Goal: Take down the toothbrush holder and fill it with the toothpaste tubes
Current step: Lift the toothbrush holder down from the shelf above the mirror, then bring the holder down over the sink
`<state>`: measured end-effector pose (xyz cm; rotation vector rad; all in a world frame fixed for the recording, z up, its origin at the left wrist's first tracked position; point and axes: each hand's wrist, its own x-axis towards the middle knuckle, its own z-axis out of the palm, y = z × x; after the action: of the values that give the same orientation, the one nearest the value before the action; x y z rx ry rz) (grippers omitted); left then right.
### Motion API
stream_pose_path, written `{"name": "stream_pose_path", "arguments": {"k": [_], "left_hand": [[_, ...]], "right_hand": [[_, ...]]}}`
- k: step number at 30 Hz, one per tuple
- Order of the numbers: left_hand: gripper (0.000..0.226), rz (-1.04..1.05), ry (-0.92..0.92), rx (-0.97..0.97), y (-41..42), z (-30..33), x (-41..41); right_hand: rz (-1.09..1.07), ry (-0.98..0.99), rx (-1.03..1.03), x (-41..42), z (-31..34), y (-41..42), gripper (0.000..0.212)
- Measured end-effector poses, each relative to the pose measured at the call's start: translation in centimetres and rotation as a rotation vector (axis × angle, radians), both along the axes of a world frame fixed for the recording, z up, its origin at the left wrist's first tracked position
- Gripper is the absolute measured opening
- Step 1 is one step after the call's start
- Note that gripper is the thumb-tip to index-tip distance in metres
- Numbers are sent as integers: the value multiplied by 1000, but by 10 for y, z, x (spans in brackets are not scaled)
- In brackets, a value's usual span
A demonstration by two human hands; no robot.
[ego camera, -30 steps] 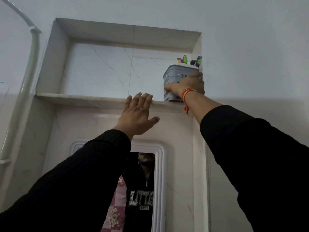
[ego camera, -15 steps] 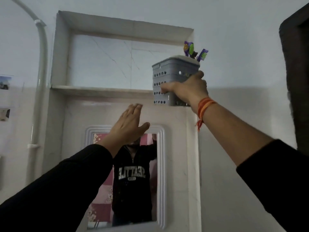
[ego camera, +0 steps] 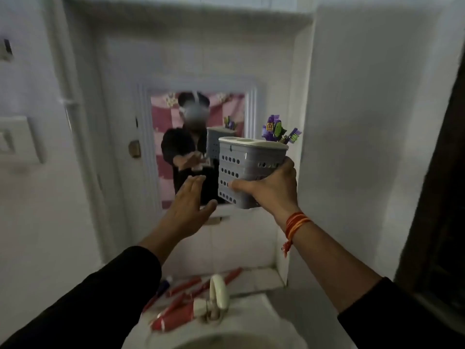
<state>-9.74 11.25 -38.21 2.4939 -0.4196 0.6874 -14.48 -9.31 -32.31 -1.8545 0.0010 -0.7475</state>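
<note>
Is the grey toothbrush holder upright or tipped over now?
Nearly upright, leaning slightly: the right hand grips the toothbrush holder, its top facing up, with toothbrushes standing out.

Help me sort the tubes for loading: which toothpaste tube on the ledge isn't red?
The blue-and-white tube at the far left of the ledge, partly hidden by the left sleeve. The other toothpaste tubes beside the tap are red.

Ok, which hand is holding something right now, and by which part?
The right hand grips the grey toothbrush holder around its lower body. The left hand is open and empty.
</note>
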Motion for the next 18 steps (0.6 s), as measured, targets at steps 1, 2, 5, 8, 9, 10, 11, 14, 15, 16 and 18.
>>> {"name": "stream_pose_path", "arguments": {"k": [1, 2, 5, 8, 9, 10, 11, 14, 15, 16, 18], "left_hand": [[77, 8, 45, -8, -1, -22, -3], [77, 17, 85, -11, -3, -46, -6], [74, 53, 220, -12, -10, -109, -12], [71, 80, 343, -78, -19, -160, -17], [69, 82, 375, -96, -21, -173, -18], [65, 89, 402, -115, -23, -185, -17], [61, 101, 424, -133, -25, -194, -15], [50, 175, 495, -217, -28, -215, -7], [46, 201, 519, -254, -26, -222, -3], [43, 222, 543, -298, -23, -229, 1], [41, 253, 573, -378, -16, -243, 8]], "right_hand": [[6, 25, 2, 1, -21, 1, 127], [9, 57, 6, 2, -44, 0, 128], [25, 123, 38, 11, -110, -5, 126], [19, 169, 37, 19, -175, -15, 122], [18, 191, 29, 21, -195, -18, 121], [15, 220, 25, 22, -215, -21, 121], [9, 246, 25, 23, -235, -23, 123], [-6, 327, 43, 30, -291, -24, 128], [-8, 354, 52, 33, -308, -24, 128], [-12, 378, 55, 36, -323, -24, 129], [-8, 420, 58, 42, -349, -24, 131]]}}
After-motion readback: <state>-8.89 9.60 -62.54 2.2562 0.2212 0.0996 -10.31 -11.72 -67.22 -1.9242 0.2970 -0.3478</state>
